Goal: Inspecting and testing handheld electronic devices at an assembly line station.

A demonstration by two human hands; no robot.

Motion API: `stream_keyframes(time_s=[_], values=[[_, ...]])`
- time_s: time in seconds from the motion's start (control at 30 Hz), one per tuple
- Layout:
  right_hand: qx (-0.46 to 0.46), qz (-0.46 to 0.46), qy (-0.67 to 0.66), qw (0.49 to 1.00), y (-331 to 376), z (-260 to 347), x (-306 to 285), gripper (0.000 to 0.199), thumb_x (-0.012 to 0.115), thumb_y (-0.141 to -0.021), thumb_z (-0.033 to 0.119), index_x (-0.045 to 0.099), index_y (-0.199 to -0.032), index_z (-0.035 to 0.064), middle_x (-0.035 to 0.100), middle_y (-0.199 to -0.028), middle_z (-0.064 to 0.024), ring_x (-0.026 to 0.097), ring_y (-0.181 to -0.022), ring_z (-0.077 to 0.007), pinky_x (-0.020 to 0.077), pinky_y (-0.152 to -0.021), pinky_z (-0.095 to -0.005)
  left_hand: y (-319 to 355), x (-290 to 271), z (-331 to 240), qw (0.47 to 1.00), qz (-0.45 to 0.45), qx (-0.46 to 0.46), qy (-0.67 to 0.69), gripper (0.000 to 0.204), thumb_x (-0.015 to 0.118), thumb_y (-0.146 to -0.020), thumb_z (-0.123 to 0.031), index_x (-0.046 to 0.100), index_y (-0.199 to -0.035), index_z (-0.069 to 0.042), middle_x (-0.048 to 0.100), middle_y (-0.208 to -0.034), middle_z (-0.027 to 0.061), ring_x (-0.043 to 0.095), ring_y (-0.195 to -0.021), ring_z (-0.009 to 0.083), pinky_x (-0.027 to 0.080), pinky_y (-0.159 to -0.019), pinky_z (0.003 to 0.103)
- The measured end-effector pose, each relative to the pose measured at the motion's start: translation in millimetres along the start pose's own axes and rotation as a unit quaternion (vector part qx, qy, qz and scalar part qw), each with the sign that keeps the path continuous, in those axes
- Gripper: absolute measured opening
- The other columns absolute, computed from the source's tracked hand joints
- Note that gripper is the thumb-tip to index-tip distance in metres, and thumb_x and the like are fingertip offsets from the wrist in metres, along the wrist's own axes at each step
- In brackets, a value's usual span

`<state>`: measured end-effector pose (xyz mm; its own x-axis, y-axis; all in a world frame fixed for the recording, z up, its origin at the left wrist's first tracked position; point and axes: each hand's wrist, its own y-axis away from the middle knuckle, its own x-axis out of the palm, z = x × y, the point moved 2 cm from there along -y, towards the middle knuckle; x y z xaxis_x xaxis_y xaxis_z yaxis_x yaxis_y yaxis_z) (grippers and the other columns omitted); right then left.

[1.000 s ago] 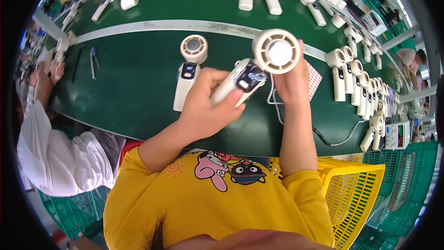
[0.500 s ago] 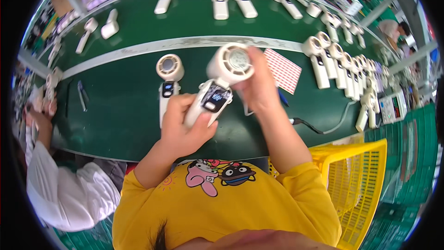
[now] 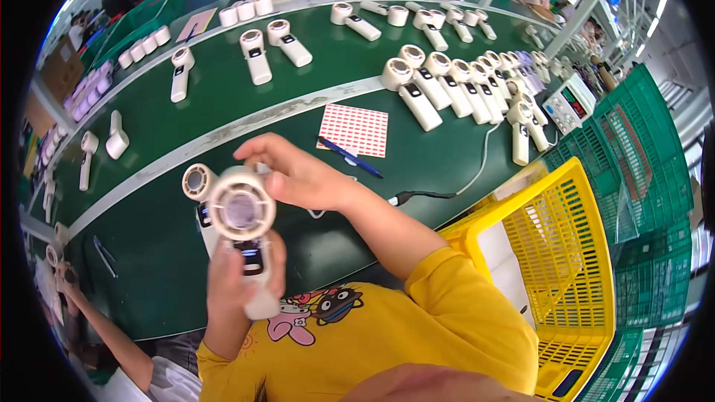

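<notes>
My left hand is closed around the handle of a cream handheld fan, its round head up and the small dark screen lit. My right hand is beside the fan's head, thumb at its right rim, fingers stretched out and apart above it. Part of a second cream handheld fan shows behind the held one, lying on the green table. Right of them lie a red-and-white sticker sheet and a blue pen.
Several fans stand in rows at the right, beside a white meter box. A cable crosses the table. A yellow basket and green crates are at my right. At the far left a co-worker's hand holds a fan.
The view has swung to the right. The held fan is now more upright and nearer my body. My right hand has shifted from gripping the fan's head to spread fingers beside it.
</notes>
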<state>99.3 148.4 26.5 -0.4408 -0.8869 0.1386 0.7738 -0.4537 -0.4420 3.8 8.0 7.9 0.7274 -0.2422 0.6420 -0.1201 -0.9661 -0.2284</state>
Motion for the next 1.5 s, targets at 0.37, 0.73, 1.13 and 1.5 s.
stream_keyframes(time_s=[0.37, 0.73, 1.13, 1.5], values=[[0.219, 0.036, 0.133, 0.966, 9.3, 1.2, -6.8, 0.027, 0.04, -0.088, 0.027, 0.055, -0.092, 0.0049, 0.054, -0.08, -0.0032, 0.044, -0.068, -0.0114, 0.0365, -0.062, -0.022, 78.4, 21.7, -98.7, 0.885, -0.069, 0.424, -0.182, 0.061, 0.043, -0.085, -0.026, 0.018, -0.126, 0.01, 0.041, -0.112, 0.0198, 0.04, -0.067, 0.0189, 0.036, -0.059, 0.024], [0.22, -0.005, 0.144, 0.965, -7.7, -14.1, -2.1, 0.027, 0.043, -0.087, 0.027, 0.06, -0.082, 0.0068, 0.054, -0.071, 0.0, 0.046, -0.066, -0.0102, 0.0366, -0.061, -0.0203, 89.5, 60.1, -112.5, 0.834, 0.034, 0.491, -0.249, 0.073, 0.053, -0.078, -0.033, 0.016, -0.125, 0.009, 0.04, -0.106, 0.0161, 0.037, -0.064, 0.0146, 0.036, -0.058, 0.025], [0.143, -0.062, 0.216, 0.964, -1.5, -10.0, -4.3, 0.02, 0.05, -0.088, 0.022, 0.057, -0.08, 0.0052, 0.054, -0.076, -0.0009, 0.045, -0.066, -0.0086, 0.0389, -0.062, -0.0204, -16.0, -15.3, -24.7, 0.969, -0.239, 0.045, 0.049, 0.038, 0.044, -0.082, -0.007, 0.035, -0.117, 0.006, 0.054, -0.092, 0.0218, 0.057, -0.066, 0.0252, 0.049, -0.057, 0.03], [0.207, 0.164, 0.168, 0.95, 1.5, 6.8, 2.4, 0.018, 0.051, -0.088, 0.02, 0.055, -0.078, 0.0048, 0.051, -0.068, 0.0007, 0.042, -0.062, -0.0084, 0.0342, -0.057, -0.0202, -11.5, -8.0, -19.6, 0.968, -0.22, 0.011, -0.117, 0.047, 0.042, -0.081, -0.005, 0.026, -0.124, 0.004, 0.052, -0.09, 0.0184, 0.056, -0.061, 0.0196, 0.047, -0.055, 0.026]])
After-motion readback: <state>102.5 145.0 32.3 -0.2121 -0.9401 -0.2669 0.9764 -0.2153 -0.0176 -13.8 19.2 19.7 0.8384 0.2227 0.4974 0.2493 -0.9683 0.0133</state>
